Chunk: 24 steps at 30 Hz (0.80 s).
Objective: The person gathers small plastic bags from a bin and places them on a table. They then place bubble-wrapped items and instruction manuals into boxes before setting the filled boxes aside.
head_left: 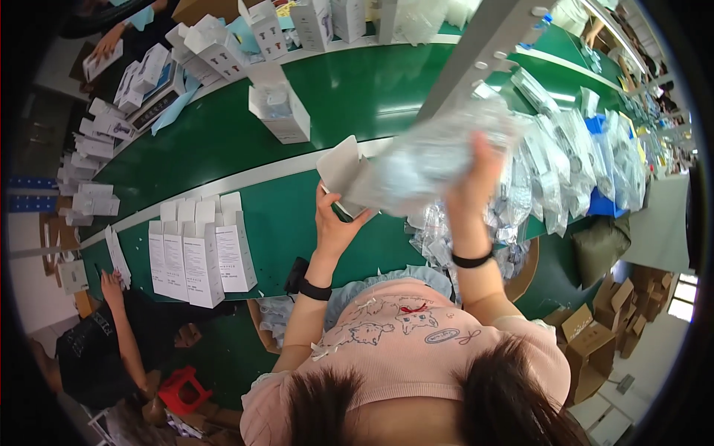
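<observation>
My left hand (339, 227) is closed around a small white carton (341, 165) with its flap raised, just above the green table. In my right hand (473, 178) is a clear plastic bag (424, 165) with something pale inside, smeared by motion. The bag's lower end reaches the carton's open top; I cannot tell whether it is inside. To the left, several white cartons (202, 260) stand in a row with their top flaps up. Close to my right hand lies a heap of clear bagged parts (547, 152).
A grey metal post (476, 59) rises beyond my right hand. Another open carton (280, 111) stands on the green conveyor (349, 85). A blue bin (604, 202) sits among the bags. At left, a co-worker's hand (111, 286) touches papers; a red stool (184, 389) is below.
</observation>
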### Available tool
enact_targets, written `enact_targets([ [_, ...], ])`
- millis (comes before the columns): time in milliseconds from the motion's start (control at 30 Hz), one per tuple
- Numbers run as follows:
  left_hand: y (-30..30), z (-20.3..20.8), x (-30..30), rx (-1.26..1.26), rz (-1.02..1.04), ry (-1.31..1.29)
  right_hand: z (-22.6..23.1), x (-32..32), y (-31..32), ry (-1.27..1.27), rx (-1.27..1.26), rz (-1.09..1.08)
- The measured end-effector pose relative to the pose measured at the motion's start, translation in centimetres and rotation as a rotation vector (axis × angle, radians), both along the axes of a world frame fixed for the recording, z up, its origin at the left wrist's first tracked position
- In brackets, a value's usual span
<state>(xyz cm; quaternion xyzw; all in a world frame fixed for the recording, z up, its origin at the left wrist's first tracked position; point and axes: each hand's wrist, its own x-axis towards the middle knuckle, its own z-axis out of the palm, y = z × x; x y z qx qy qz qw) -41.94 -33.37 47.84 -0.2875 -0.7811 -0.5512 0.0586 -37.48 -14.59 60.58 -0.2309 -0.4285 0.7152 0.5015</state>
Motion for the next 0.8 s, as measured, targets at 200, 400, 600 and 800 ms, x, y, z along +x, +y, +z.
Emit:
enact_targets([
  [200,-0.4,-0.9,0.5,-0.014,0.09,-0.009,-3.9,-3.3,-4.2,-0.025,0.657,0.325],
  [400,-1.8,0.2,-0.7,-0.094,-0.099,-0.069,-2.5,-1.7,-3.0,-0.367,1.564,0.455],
  [600,-5.2,-2.3,-0.5,-0.051,0.002,0.055,-12.8,0.6,7.5,-1.031,0.95,0.236],
  [800,-4.6,1.9,0.1,0.089,0.022,0.013,-16.7,-0.6,10.1,-1.208,1.361,0.119],
])
